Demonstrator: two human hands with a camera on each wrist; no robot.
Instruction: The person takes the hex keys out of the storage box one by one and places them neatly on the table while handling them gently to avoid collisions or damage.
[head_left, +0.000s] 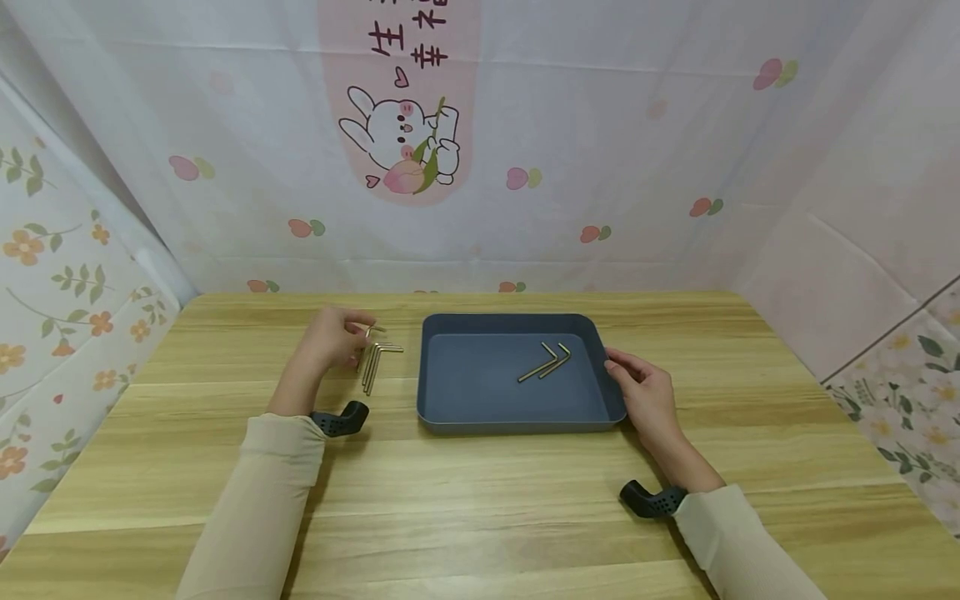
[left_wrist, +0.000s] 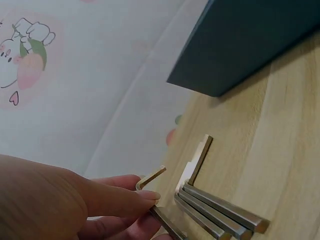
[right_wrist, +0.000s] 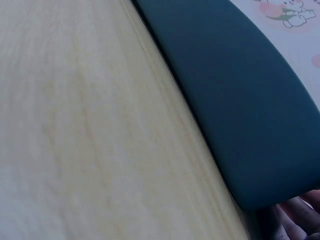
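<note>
My left hand pinches a brass-coloured hex key between thumb and fingers, its short arm sticking out past the fingertips. Just to the right of that hand, three more L-shaped hex keys lie nested side by side on the table. A dark blue-grey rectangular tray stands at the middle, with two hex keys lying in its right half. At the tray's right side, my right hand grips the wall, thumb at the rim. In the right wrist view its fingers show only partly, beside the tray's corner.
The wooden table ends at the back against a white printed curtain. Flowered cloth hangs along the left. Each wrist wears a black camera mount.
</note>
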